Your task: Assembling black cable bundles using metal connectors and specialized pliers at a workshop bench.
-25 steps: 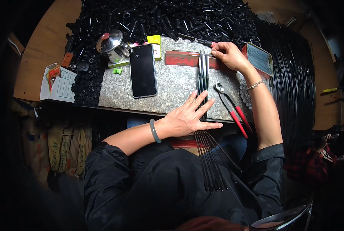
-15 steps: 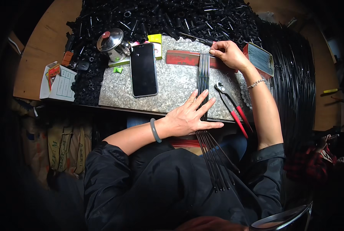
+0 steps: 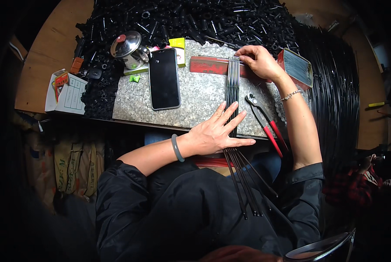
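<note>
Several thin black rods point(image 3: 232, 89) lie side by side across the stone slab point(image 3: 130, 98), their near ends fanning out over my lap. My left hand point(image 3: 213, 133) rests flat on the rods with its fingers spread, pressing them from above. At the far ends of the rods, my right hand point(image 3: 257, 60) has thumb and fingertips pinched together; what is between them is too small to make out. Under those ends runs a worn red bar point(image 3: 206, 65). Pliers with red handles point(image 3: 265, 124) lie right of the rods, jaws pointing away from me.
A black phone point(image 3: 164, 81), a metal pot point(image 3: 127, 49) and a green wrapped piece point(image 3: 134, 78) sit on the left. Black parts point(image 3: 195, 19) heap up behind. On the right are a box of thin pins point(image 3: 297, 67) and a large bundle of black rods point(image 3: 335, 87).
My right fingertips have moved slightly left over the far ends of the rods. My left hand stays spread on the rods.
</note>
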